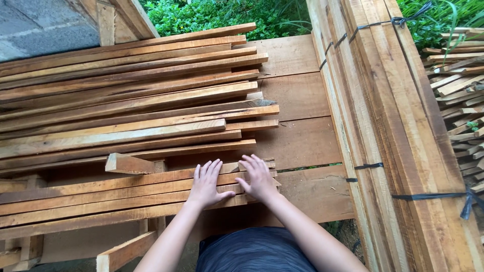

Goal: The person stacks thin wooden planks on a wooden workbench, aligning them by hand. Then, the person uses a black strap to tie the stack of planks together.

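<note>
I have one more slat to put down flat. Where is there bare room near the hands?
Bare planks lie between the loose slat pile's ends and the strapped bundle, widest above the right hand. The left hand side is crowded with stacked slats, and so is the far right heap.

rough-sawn matt wood slats (151, 186), black plastic straps (428, 196)

Outdoors in daylight: grey block wall (35, 22), green foliage (222, 15), plank platform (302, 95).
</note>
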